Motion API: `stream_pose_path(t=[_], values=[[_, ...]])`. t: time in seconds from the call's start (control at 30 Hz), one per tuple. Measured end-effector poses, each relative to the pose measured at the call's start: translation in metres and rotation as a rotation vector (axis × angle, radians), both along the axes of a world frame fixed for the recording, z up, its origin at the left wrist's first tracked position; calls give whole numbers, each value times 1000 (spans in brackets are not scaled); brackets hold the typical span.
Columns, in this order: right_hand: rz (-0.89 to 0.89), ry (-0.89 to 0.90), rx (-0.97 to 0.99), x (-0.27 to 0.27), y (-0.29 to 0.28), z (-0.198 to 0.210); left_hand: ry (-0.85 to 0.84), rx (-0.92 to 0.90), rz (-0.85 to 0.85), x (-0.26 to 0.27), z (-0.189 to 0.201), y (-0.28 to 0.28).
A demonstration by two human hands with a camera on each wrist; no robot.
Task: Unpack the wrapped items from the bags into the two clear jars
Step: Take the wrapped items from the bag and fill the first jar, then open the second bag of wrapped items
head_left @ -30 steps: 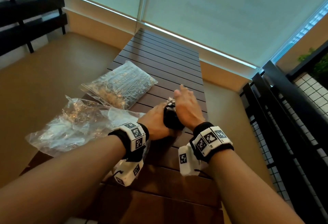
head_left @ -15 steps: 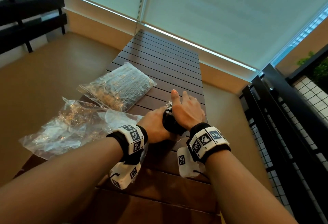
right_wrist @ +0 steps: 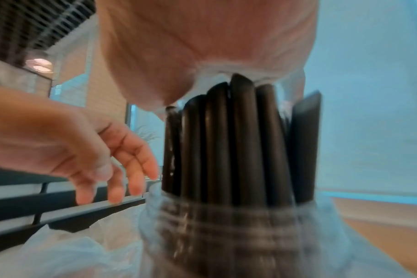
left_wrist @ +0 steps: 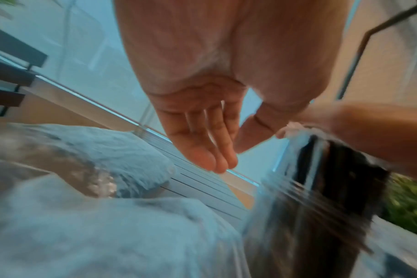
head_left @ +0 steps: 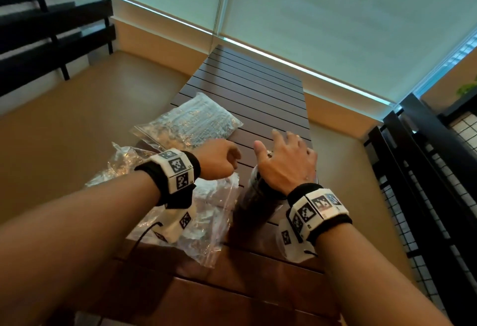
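A clear jar [head_left: 254, 205] stands on the slatted table, packed with upright black wrapped items [right_wrist: 238, 141] whose tops stick out above its rim. My right hand [head_left: 284, 163] lies flat on those tops, palm down, fingers spread and straight. My left hand [head_left: 220, 162] hovers just left of the jar with loosely curled fingers, holding nothing; in the left wrist view its fingers [left_wrist: 210, 150] hang relaxed and apart from the jar [left_wrist: 310, 206]. A full clear bag [head_left: 191, 124] of wrapped items lies farther back on the left. Only one jar is in view.
A crumpled, flattened clear bag [head_left: 206, 212] lies under my left wrist, beside the jar. The dark wooden table [head_left: 258, 93] runs away toward a window blind. A black railing [head_left: 418, 171] stands close on the right, with floor on both sides.
My left hand has let go of the jar and drawn away to the left. My right hand stays pressed on the tops of the black items.
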State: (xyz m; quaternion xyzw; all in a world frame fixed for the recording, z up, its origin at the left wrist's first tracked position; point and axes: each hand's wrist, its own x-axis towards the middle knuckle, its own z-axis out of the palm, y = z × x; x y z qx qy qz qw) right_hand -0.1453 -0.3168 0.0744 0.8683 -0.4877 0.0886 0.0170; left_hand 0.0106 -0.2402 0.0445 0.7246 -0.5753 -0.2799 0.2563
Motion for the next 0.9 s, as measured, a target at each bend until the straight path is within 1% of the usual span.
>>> stream_pose_path(t=[0.03, 0.07, 0.1, 0.13, 0.17, 0.2, 0.27, 0.33, 0.4, 0.47, 0.53, 0.6, 0.7, 0.8, 0.9], values=[[26, -41, -120, 2, 5, 5, -16, -41, 86, 15, 2, 0], [92, -109, -216, 10, 15, 8, -54, -71, 174, 32, 1, 3], [192, -162, -278, 15, 24, 9, -94, -88, 242, 45, -1, 2], [310, -187, -299, 25, 35, 6, -137, -81, 296, 59, -5, 4], [418, -183, -285, 34, 46, -2, -176, -60, 331, 71, -11, 6], [508, -152, -232, 42, 57, -12, -216, -29, 358, 82, -17, 8], [594, -4, -12, 53, 75, -42, -304, 23, 409, 97, -32, 11], [586, 169, 219, 60, 87, -75, -394, 62, 412, 107, -47, 12], [536, 279, 389, 63, 92, -104, -513, 124, 314, 109, -64, 12], [492, 343, 500, 62, 91, -129, -629, 168, 206, 108, -78, 11], [486, 407, 507, 58, 89, -150, -687, 181, 155, 107, -85, 6], [488, 421, 470, 53, 89, -162, -737, 181, 115, 106, -88, -1], [487, 416, 479, 50, 91, -165, -807, 194, 36, 104, -97, -13], [493, 411, 484, 47, 92, -166, -781, 220, 8, 96, -105, -21], [486, 407, 523, 45, 92, -171, -810, 140, 13, 93, -112, -24]])
